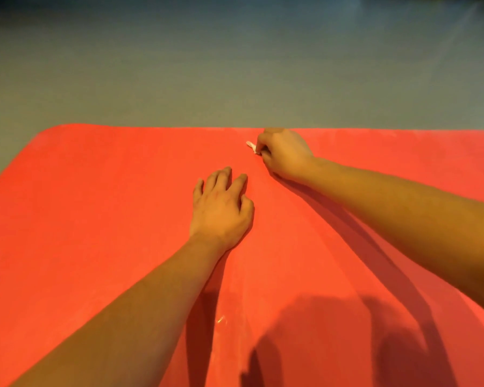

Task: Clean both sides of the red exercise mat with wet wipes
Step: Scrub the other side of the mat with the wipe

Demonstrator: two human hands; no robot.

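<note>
My right grip (pixel 284 155) is clenched on the wet wipe (pixel 250 146), pressing it onto the red mat (pixel 95 219) just inside the mat's far edge. My left grip (pixel 221 208) rests released on the mat, nearer me. The mat seems to run crosswise, and its far-left corner lies leftward of the wipe.

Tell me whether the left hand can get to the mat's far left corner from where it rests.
Probably yes. The left hand rests on the red mat, holding nothing, and only bare mat lies between it and the far left corner.
</note>
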